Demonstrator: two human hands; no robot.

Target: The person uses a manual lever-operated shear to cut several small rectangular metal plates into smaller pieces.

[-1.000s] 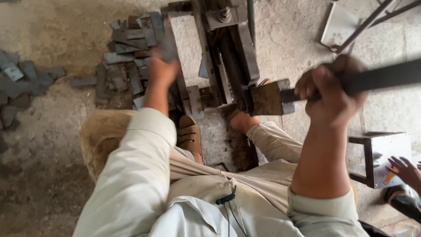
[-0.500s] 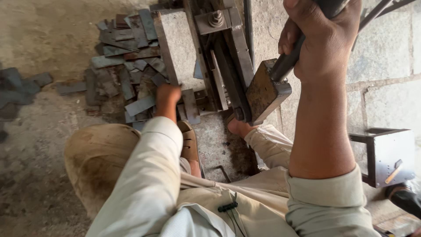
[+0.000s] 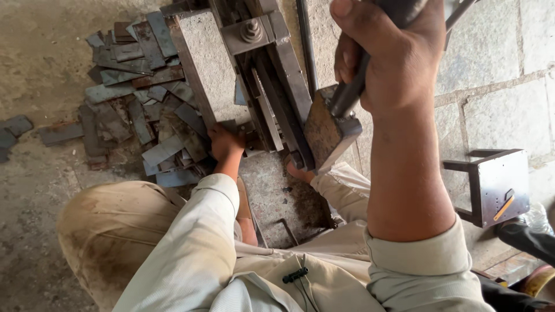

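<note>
A person sits low on a concrete floor point(image 3: 40, 190), seen from above. At about nine o'clock, a few loose grey metal pieces point(image 3: 14, 130) lie apart. Toward ten o'clock is a heap of flat metal strips point(image 3: 136, 110), overlapping at all angles. The left hand point(image 3: 224, 143) reaches forward to the foot of a heavy steel press frame point(image 3: 272, 86), just beside the heap; its fingers curl down around something there, but what they pinch cannot be told. At one o'clock the right hand point(image 3: 393, 58) is raised, fingers wrapped tight around the dark handle of a hammer point(image 3: 329, 130), whose blocky rusted head hangs beside the frame's lower end. At three o'clock stands a small metal stool point(image 3: 497, 188) against a stone wall point(image 3: 497, 75).
</note>
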